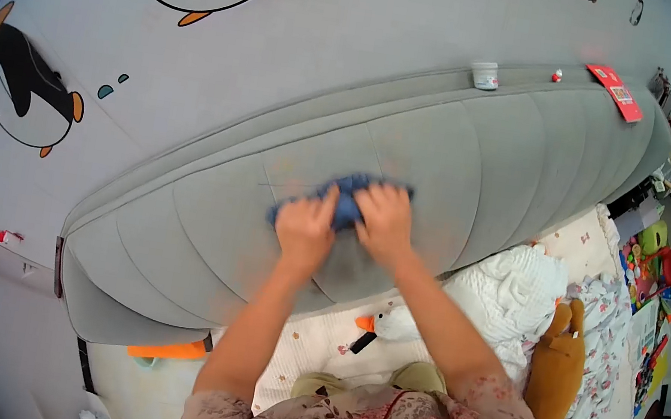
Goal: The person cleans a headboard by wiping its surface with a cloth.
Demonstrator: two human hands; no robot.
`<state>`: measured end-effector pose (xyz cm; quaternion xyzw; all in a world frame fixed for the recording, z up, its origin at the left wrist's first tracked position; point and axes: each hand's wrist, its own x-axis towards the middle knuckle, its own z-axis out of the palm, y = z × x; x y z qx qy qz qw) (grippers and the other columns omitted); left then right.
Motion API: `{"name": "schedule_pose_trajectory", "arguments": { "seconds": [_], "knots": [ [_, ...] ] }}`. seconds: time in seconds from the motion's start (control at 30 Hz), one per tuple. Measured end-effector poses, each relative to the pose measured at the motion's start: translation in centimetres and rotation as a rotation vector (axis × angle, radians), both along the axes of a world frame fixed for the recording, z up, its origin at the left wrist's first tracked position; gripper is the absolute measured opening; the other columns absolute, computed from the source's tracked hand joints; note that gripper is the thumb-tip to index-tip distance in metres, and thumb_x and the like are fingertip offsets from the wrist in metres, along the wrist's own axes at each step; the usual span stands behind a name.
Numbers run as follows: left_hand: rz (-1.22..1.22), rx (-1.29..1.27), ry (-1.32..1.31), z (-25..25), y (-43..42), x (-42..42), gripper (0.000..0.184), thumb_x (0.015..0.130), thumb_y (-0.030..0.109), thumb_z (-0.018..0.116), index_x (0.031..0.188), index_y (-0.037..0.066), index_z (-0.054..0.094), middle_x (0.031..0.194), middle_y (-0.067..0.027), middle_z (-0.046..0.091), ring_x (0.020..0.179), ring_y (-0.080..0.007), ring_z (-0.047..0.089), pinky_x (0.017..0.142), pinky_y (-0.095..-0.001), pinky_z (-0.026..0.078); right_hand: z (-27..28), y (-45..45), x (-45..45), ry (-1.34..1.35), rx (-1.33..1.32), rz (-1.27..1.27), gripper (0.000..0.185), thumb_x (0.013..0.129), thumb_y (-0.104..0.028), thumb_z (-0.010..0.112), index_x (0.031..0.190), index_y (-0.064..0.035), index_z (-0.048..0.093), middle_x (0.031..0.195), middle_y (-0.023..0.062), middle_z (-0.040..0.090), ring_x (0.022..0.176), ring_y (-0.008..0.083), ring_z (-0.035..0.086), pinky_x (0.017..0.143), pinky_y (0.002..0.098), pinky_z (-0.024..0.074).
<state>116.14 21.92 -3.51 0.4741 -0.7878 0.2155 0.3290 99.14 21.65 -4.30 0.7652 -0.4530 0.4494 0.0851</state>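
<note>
A crumpled blue cloth point(347, 204) lies against the padded front of the grey headboard point(449, 148), near its middle. My left hand point(306, 227) has its fingers closed on the cloth's left part. On the right part, my right hand point(384, 219) grips the same cloth, close beside the left. Both hands press it to the upholstery, and the cloth's edges are slightly blurred. Faint marks and thin lines show on the grey surface around the cloth.
On the headboard's top stand a white tub point(485, 76) and a red card point(615, 93). The bed below holds a white blanket point(510, 292), a brown plush toy point(557, 368) and a white plush with an orange beak point(395, 323). Toys point(649, 256) lie at the right.
</note>
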Motion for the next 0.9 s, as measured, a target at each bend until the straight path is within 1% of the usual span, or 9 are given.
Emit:
{"name": "schedule_pose_trajectory", "arguments": {
  "seconds": [0.13, 0.27, 0.33, 0.43, 0.5, 0.57, 0.63, 0.8, 0.9],
  "knots": [
    [-0.061, 0.193, 0.019, -0.4, 4.0, 0.0, 0.072, 0.050, 0.004, 0.076, 0.120, 0.015, 0.068, 0.077, -0.0039, 0.064, 0.072, -0.0215, 0.061, 0.068, -0.0374, 0.048, -0.1, 3.5, -1.2, 0.024, 0.219, 0.065, 0.035, 0.063, -0.012, 0.076, 0.095, -0.0111, 0.063, 0.091, 0.0089, 0.058, 0.089, 0.0309, 0.057, 0.080, 0.0435, 0.0415],
    [-0.084, 0.325, 0.011, -1.3, 6.1, 1.6, 0.067, 0.053, 0.003, 0.076, 0.119, 0.015, 0.068, 0.082, -0.0045, 0.066, 0.077, -0.0232, 0.063, 0.071, -0.0382, 0.049, 1.4, 4.2, -2.4, 0.187, 0.224, 0.158, 0.029, 0.066, -0.011, 0.074, 0.092, -0.0117, 0.062, 0.093, 0.0094, 0.058, 0.092, 0.0314, 0.058, 0.077, 0.0441, 0.0408],
    [-0.050, 0.069, 0.075, 4.6, 2.9, 1.5, 0.058, 0.059, 0.005, 0.074, 0.116, 0.015, 0.069, 0.080, -0.0072, 0.066, 0.072, -0.0266, 0.063, 0.065, -0.0412, 0.048, 7.3, 1.3, -1.4, 0.130, 0.073, 0.108, 0.025, 0.069, -0.009, 0.072, 0.092, -0.0114, 0.062, 0.094, 0.0097, 0.058, 0.093, 0.0314, 0.058, 0.076, 0.0443, 0.0410],
    [-0.004, -0.033, 0.086, 10.0, -3.4, 1.4, 0.051, 0.063, 0.005, 0.074, 0.112, 0.016, 0.070, 0.081, -0.0087, 0.067, 0.076, -0.0292, 0.064, 0.069, -0.0426, 0.049, 11.4, -5.6, 1.1, -0.052, -0.105, 0.050, 0.020, 0.072, -0.006, 0.067, 0.091, -0.0105, 0.061, 0.092, 0.0105, 0.056, 0.090, 0.0322, 0.058, 0.077, 0.0440, 0.0408],
    [0.038, 0.008, 0.102, 8.4, -6.2, 1.8, 0.047, 0.064, 0.006, 0.073, 0.111, 0.014, 0.071, 0.078, -0.0093, 0.064, 0.076, -0.0299, 0.062, 0.068, -0.0431, 0.048, 9.0, -6.3, 2.2, -0.005, -0.077, -0.011, 0.020, 0.071, -0.007, 0.067, 0.090, -0.0101, 0.061, 0.091, 0.0105, 0.056, 0.088, 0.0321, 0.057, 0.076, 0.0437, 0.0405],
    [0.035, 0.043, 0.011, 5.1, -3.4, 1.7, 0.055, 0.061, 0.007, 0.075, 0.116, 0.012, 0.069, 0.080, -0.0087, 0.062, 0.079, -0.0300, 0.061, 0.067, -0.0421, 0.045, 5.4, -4.6, 2.2, 0.004, -0.128, -0.046, 0.022, 0.068, -0.010, 0.069, 0.089, -0.0089, 0.060, 0.086, 0.0100, 0.054, 0.083, 0.0306, 0.056, 0.075, 0.0426, 0.0399],
    [-0.044, 0.068, -0.037, 0.1, 1.2, 1.2, 0.063, 0.055, 0.007, 0.075, 0.117, 0.011, 0.069, 0.077, -0.0071, 0.059, 0.074, -0.0270, 0.059, 0.063, -0.0395, 0.042, -0.7, 0.8, 1.3, 0.057, 0.026, -0.015, 0.025, 0.066, -0.011, 0.071, 0.088, -0.0086, 0.059, 0.084, 0.0094, 0.053, 0.084, 0.0294, 0.056, 0.074, 0.0426, 0.0396],
    [-0.099, 0.224, -0.045, -3.8, 7.2, 0.2, 0.066, 0.051, 0.011, 0.075, 0.117, 0.010, 0.071, 0.074, -0.0041, 0.057, 0.070, -0.0242, 0.057, 0.061, -0.0384, 0.042, -4.1, 6.5, -2.1, 0.021, 0.213, 0.133, 0.026, 0.063, -0.008, 0.069, 0.087, -0.0098, 0.060, 0.083, 0.0081, 0.052, 0.084, 0.0276, 0.056, 0.071, 0.0430, 0.0387],
    [-0.249, 0.303, -0.002, -1.6, 7.7, -1.8, 0.068, 0.053, 0.007, 0.077, 0.120, 0.013, 0.069, 0.075, -0.0053, 0.061, 0.070, -0.0259, 0.061, 0.062, -0.0393, 0.045, -1.8, 7.1, -5.9, 0.103, 0.178, 0.120, 0.025, 0.065, -0.008, 0.069, 0.089, -0.0106, 0.062, 0.086, 0.0081, 0.055, 0.087, 0.0281, 0.057, 0.073, 0.0431, 0.0396]
  ]
}}
